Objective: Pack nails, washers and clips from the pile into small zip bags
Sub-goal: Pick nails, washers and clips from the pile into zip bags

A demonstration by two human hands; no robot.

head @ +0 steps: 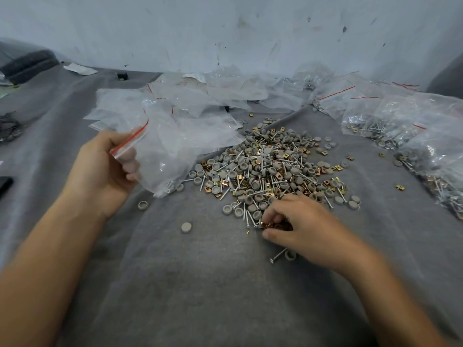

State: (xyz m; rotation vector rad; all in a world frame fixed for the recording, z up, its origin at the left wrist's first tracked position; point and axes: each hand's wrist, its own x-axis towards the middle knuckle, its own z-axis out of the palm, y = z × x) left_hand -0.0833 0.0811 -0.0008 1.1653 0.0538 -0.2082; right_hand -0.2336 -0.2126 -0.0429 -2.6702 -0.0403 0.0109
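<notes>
Head view showed the left hand (100, 166) raised above the grey cloth (200, 284) that covered the tabletop. Its thumb and fingers pinched the red-striped mouth of a clear zip bag (162, 156). The bag hung down to the cloth, and a few small metal pieces showed in its lower corner.

The right hand (303, 226), well apart from the left, lay at the near edge of the pile (270, 166), its fingers curled round a small bunch of brass clips (274, 225). The pile sat mid-cloth, a mix of grey round washers (226, 209), silver nails (246, 216) and more clips.

A loose nail (277, 255) lay just beside the right wrist, and a stray washer (186, 227) lay between the two arms. Empty bags (200, 103) were heaped behind the pile, and filled bags (400, 126) lay along the right side.
</notes>
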